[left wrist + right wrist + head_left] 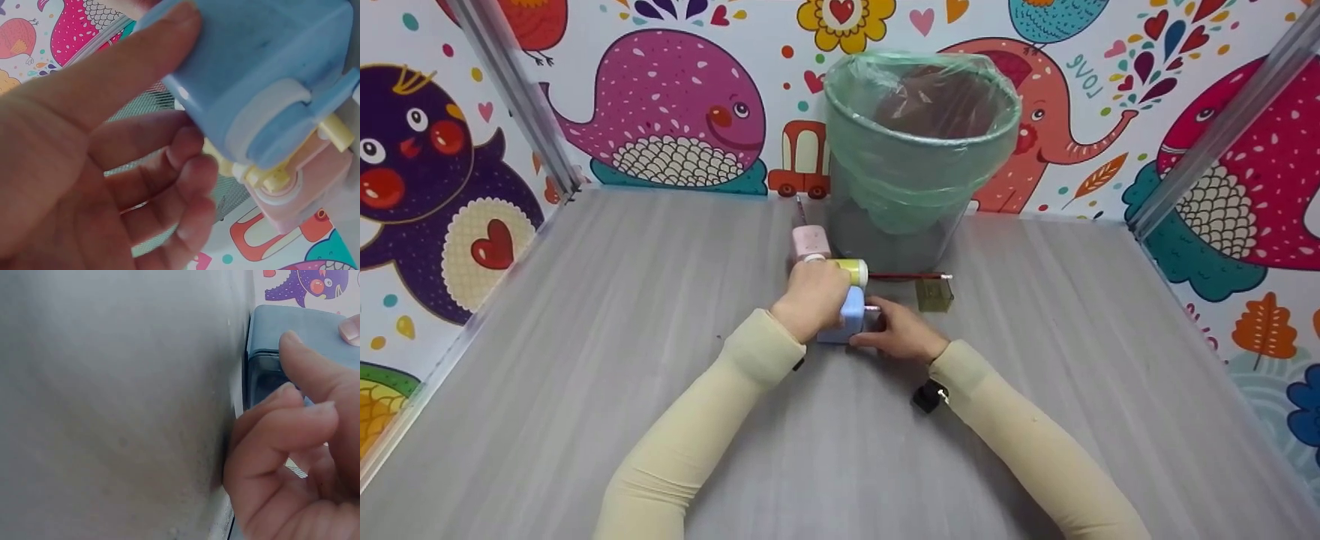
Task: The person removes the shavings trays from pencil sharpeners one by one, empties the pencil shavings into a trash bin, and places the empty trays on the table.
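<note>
A blue, box-shaped crank sharpener (pixel 850 315) is worked on a grey tabletop (pixel 750 450), set between two hands just in front of a bin (pixel 896 240) lined with green plastic (pixel 922 169). The sharpener's left side is gripped by the left hand (pixel 813 298), its thumb laid on the blue casing and its other fingers curled at the edge. The casing is touched by the thumb of the right hand (pixel 907 331), whose remaining fingers are bent; whether anything is pinched by them cannot be told. A short pale pencil end (pixel 872 307) is seen between the right fingertips and the casing. The crank (pixel 287 132), shown in the left wrist view, is left ungripped. Beyond the hands, a pink sharpener (pixel 810 240) is placed near a yellow cylinder (pixel 853 271) that is partly hidden; to the right, a red pencil (pixel 911 276) is laid beside a small olive box (pixel 935 296).

The step in hand is judged to be the seating or steadying of the pencil in the sharpener. For the next move, a firm hold on the casing appears to be called for, with the pencil kept straight and one hand freed for the crank.
</note>
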`<control>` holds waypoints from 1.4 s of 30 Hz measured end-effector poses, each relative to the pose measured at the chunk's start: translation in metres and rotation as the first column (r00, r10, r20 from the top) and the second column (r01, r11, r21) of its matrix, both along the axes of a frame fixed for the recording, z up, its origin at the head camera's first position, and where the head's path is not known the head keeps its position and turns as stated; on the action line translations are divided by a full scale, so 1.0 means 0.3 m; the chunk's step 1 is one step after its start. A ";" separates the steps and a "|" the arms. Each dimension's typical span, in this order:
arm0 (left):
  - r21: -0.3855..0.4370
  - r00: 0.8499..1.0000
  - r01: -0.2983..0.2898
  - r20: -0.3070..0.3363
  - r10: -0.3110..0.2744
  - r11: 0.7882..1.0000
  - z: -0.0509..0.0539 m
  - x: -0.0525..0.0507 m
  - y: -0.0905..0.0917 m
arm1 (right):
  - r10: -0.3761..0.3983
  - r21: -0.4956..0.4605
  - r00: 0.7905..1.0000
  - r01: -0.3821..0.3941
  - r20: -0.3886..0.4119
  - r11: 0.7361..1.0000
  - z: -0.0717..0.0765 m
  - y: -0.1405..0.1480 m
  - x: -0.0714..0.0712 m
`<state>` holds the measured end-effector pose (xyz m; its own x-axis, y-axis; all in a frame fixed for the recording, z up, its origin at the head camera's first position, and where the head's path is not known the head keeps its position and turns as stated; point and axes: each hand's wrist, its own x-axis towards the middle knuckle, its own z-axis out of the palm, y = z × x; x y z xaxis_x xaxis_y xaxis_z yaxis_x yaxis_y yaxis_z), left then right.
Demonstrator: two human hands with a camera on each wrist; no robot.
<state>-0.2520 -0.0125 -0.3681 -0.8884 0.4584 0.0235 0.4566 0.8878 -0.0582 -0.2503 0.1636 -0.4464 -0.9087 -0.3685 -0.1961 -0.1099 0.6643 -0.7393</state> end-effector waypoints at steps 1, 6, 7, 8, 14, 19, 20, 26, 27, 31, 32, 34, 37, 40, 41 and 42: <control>-0.001 1.000 0.002 -0.006 -0.002 1.000 0.000 0.000 0.000 | 0.000 -0.005 1.000 0.000 0.007 1.000 0.000 0.002 -0.001; -0.016 1.000 0.003 -0.014 -0.004 1.000 -0.003 0.000 -0.003 | 0.002 -0.023 0.999 -0.002 0.041 1.000 -0.001 0.011 -0.002; -0.017 1.000 0.004 -0.014 -0.004 1.000 -0.004 0.000 -0.003 | 0.005 -0.025 0.999 -0.004 0.042 1.000 -0.002 0.013 -0.002; -0.016 1.000 0.003 -0.012 -0.003 1.000 -0.004 0.001 -0.004 | 0.005 -0.028 0.999 -0.004 0.045 1.000 -0.002 0.014 -0.002; 0.017 1.000 -0.004 -0.023 0.004 1.000 -0.012 0.004 -0.008 | 0.000 -0.043 0.999 0.002 0.049 0.999 -0.006 0.018 0.001; 0.083 1.000 -0.007 -0.022 0.009 0.996 -0.024 0.006 -0.017 | -0.001 -0.038 0.999 0.002 0.040 0.999 -0.010 0.015 0.001; 0.096 1.000 -0.004 -0.019 0.006 0.995 -0.024 0.006 -0.018 | -0.001 -0.037 0.999 0.003 0.040 0.999 -0.010 0.015 0.001; 0.142 0.998 0.027 0.051 -0.034 0.989 -0.021 -0.013 -0.028 | -0.005 -0.043 0.999 0.007 0.048 0.999 -0.009 0.017 0.001; 0.144 0.997 0.035 0.068 -0.045 0.989 -0.020 -0.018 -0.032 | -0.003 -0.045 0.999 0.005 0.047 0.999 -0.009 0.017 0.000; 0.172 0.987 0.063 0.133 -0.087 0.983 -0.022 -0.044 -0.055 | 0.021 -0.062 0.999 -0.019 0.037 0.998 -0.009 0.015 -0.003; 0.184 0.984 0.069 0.149 -0.097 0.981 -0.023 -0.050 -0.061 | 0.026 -0.061 0.999 -0.024 0.035 0.998 -0.009 0.015 -0.003; 0.210 0.977 0.073 0.180 -0.112 0.975 -0.027 -0.062 -0.072 | 0.033 -0.063 0.999 -0.031 0.036 0.998 -0.008 0.015 -0.004; 0.231 0.970 0.091 0.199 -0.138 0.969 -0.035 -0.074 -0.085 | 0.028 -0.060 0.999 -0.025 0.047 0.998 -0.007 0.016 -0.005; 0.239 0.968 0.113 0.192 -0.161 0.964 -0.043 -0.082 -0.095 | 0.021 -0.061 0.998 -0.017 0.058 0.998 -0.008 0.017 -0.005; 0.241 0.968 0.119 0.188 -0.167 0.963 -0.045 -0.084 -0.098 | 0.024 -0.062 0.998 -0.021 0.055 0.998 -0.008 0.017 -0.005; 0.245 0.968 0.123 0.186 -0.171 0.962 -0.046 -0.085 -0.100 | 0.026 -0.063 0.998 -0.023 0.055 0.998 -0.008 0.018 -0.004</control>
<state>-0.2775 -0.0426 -0.3820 -0.8083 0.5880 -0.0303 0.5640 0.7880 0.2470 -0.2517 0.1689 -0.4490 -0.8877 -0.4034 -0.2218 -0.0832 0.6144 -0.7846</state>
